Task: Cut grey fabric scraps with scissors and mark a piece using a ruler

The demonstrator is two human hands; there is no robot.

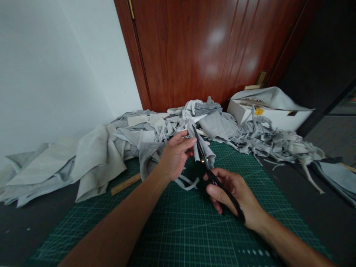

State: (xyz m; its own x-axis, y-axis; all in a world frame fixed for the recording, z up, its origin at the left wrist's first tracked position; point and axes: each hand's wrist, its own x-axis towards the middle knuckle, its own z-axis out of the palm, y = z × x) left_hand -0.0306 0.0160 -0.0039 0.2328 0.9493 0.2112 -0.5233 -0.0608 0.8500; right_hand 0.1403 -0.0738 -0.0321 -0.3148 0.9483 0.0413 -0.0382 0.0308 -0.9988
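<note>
My left hand (pixel 178 154) pinches a small piece of grey fabric (pixel 210 150) above the green cutting mat (pixel 178 226). My right hand (pixel 230 191) is wrapped round the handles of black scissors (pixel 203 154). The blades point up and away from me and lie across the grey fabric, close to my left fingertips. Whether the blades are parted within the cloth cannot be made out. Below my hands, a thin strip of pale cloth (pixel 187 185) lies on the mat.
A wooden ruler (pixel 126 184) lies left, partly under cloth. Grey and cream fabric (pixel 94 159) is heaped along the wall and door (pixel 189 48). At right are a tangle of grey scraps (pixel 278 139), a white box (pixel 269 116) with cloth over it, and folded blue-grey fabric (pixel 338 178).
</note>
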